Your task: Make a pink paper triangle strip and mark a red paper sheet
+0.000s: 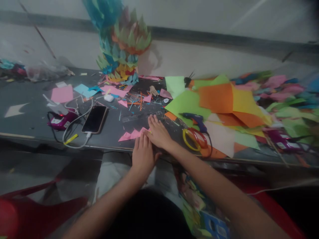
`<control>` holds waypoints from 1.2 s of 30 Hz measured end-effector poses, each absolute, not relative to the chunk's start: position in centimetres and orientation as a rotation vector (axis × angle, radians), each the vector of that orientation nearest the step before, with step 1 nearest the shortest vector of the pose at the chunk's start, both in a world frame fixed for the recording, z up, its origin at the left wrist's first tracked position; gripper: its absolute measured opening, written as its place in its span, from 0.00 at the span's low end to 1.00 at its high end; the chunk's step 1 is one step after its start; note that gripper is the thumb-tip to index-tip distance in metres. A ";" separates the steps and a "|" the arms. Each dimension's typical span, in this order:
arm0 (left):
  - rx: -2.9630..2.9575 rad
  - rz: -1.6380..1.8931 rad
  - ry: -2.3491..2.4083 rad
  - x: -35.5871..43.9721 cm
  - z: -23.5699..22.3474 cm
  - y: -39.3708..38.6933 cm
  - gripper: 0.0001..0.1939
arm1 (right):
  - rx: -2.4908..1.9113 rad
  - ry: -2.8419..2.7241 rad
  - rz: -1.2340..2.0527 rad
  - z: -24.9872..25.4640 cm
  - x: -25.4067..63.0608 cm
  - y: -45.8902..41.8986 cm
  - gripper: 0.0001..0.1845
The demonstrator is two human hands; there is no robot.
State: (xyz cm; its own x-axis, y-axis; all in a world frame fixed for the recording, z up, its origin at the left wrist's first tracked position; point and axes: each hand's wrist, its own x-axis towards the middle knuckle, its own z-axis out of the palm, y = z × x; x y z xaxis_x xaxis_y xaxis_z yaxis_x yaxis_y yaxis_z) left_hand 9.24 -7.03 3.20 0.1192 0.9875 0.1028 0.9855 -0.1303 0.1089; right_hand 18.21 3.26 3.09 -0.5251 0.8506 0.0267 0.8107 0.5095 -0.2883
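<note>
Dark table (pixel 35 96) strewn with paper scraps (pixel 141 101), pale wall (pixel 211 49) behind. Lays left grip (pixel 144 154) palm-down, fingers straight, tips touching pink folded paper (pixel 134 134); rests right grip (pixel 159 132) flat, fingers extended, at the visible right end of the pink row, just beside the left. Clasps nothing visible, undersides hidden. Has phone (pixel 95 119) left of both grips, glue gun (pixel 196 120) right, paper model (pixel 122 49) beyond.

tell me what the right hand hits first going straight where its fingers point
The right hand would probably meet the loose paper scraps first, though depth is hard to judge.
</note>
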 end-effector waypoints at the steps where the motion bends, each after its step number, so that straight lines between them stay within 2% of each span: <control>1: 2.328 0.233 2.065 9.5 3.1 -7.6 0.38 | -1.429 -2.593 0.352 3.1 18.5 2.7 0.42; 5: 2.295 0.272 2.095 9.4 2.9 -6.7 0.39 | -1.479 -2.577 0.363 3.0 18.0 3.9 0.43; 13: 2.255 0.270 2.106 6.3 3.3 1.1 0.40 | -1.562 -2.509 0.463 2.7 14.3 11.8 0.44; 20: 2.318 0.232 2.067 6.9 3.7 -1.9 0.44 | -1.508 -2.545 0.405 2.7 15.8 8.8 0.43; 25: 2.329 0.184 2.091 9.0 2.7 -7.0 0.38 | -1.433 -2.588 0.238 2.8 18.1 3.3 0.39; 29: 2.382 0.191 2.027 9.6 1.0 -9.5 0.32 | -1.380 -2.619 0.232 2.5 19.6 0.4 0.35; 33: 2.477 0.414 1.912 8.2 0.3 -10.2 0.27 | -1.312 -2.607 0.229 1.4 21.0 -1.3 0.29; 36: 2.472 0.666 1.810 6.2 1.0 -9.5 0.20 | -1.258 -2.565 0.183 0.5 22.0 -2.2 0.24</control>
State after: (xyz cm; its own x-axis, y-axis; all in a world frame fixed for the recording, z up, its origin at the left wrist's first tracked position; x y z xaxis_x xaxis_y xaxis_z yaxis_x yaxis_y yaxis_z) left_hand 6.24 -9.53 1.01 0.2431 0.9116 0.3316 0.9091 -0.3333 0.2500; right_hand 21.98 -2.17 0.51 -0.5829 0.7896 0.1915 0.7545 0.6135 -0.2332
